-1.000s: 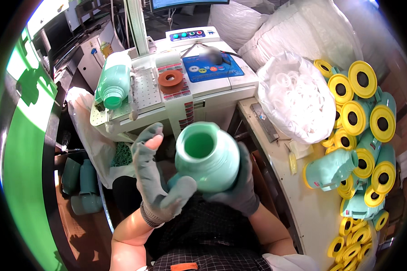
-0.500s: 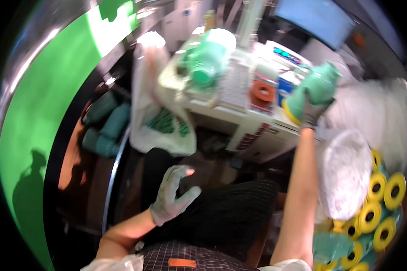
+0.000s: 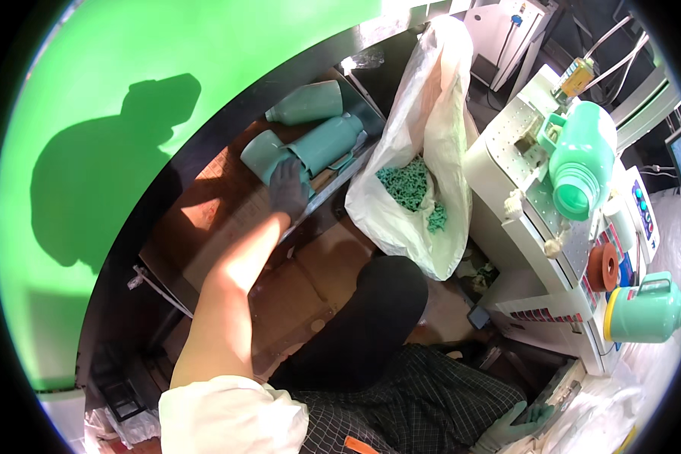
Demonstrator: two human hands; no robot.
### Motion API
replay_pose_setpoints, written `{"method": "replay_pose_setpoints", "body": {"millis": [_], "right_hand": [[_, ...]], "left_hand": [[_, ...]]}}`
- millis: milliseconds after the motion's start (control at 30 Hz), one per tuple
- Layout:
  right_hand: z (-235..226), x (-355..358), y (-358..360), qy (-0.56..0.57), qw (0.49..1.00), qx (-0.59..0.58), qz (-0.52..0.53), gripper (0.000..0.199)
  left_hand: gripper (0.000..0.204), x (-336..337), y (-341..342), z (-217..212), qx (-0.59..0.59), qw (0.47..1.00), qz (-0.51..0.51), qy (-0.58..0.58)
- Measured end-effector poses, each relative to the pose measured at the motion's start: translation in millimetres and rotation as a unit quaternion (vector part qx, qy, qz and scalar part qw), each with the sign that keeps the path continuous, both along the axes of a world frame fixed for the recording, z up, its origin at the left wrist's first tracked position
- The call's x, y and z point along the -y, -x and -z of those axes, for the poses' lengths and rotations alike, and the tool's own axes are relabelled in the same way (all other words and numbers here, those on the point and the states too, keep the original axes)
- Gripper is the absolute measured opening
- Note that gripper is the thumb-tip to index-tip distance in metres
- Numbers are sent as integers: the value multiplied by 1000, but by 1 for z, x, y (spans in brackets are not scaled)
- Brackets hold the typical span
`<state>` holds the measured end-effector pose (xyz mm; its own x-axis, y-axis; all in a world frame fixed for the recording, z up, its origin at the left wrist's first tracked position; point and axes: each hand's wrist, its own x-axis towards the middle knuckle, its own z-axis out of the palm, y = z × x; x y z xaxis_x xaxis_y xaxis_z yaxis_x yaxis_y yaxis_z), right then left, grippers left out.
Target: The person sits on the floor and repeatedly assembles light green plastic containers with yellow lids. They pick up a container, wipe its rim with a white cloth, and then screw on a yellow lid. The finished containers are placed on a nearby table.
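Three teal plastic jugs (image 3: 321, 140) lie far left; the gloved left hand (image 3: 287, 189) rests open-fingered against the nearest, gripping nothing. Near right, the gloved right hand (image 3: 511, 431) lies low, fingers loosely spread and empty.

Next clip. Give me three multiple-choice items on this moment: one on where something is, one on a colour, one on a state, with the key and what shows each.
1. Where is the left hand?
A. On the teal jugs lying low at the person's left
B. On the machine
C. Inside the plastic bag

2. What colour is the cap on the jug at the machine's near end?
A. Red
B. Yellow
C. White

3. How does the jug on top of the machine lie?
A. Upright and capped
B. Crushed flat
C. On its side, mouth open

Key: 1 A, the gloved hand rests on the jugs by the green wall; 2 B, a yellow ring shows at its end; 3 C, its open mouth faces the camera.
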<state>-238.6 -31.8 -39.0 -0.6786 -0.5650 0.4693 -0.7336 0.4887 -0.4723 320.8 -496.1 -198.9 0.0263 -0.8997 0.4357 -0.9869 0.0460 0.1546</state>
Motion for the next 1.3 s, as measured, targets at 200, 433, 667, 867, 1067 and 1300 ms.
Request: {"method": "replay_pose_setpoints", "body": {"millis": [200, 433, 667, 867, 1067, 1300], "right_hand": [[-30, 31, -25, -63, 996, 61, 16, 58], [-19, 43, -37, 78, 990, -10, -115, 44], [-107, 108, -187, 159, 852, 100, -488, 30], [-149, 41, -194, 80, 867, 89, -483, 52], [-101, -40, -166, -124, 829, 361, -409, 45], [-48, -45, -156, -131, 526, 747, -384, 37]], "left_hand": [[37, 41, -36, 7, 282, 948, 79, -128], [23, -56, -69, -115, 186, 979, 85, 21], [23, -153, 35, -310, -317, 853, 408, -76], [36, -241, 151, -298, -306, 692, 535, -376], [83, -332, 239, -312, -137, 522, 717, -440], [87, -342, 247, -289, 86, 628, 675, -377]]}}
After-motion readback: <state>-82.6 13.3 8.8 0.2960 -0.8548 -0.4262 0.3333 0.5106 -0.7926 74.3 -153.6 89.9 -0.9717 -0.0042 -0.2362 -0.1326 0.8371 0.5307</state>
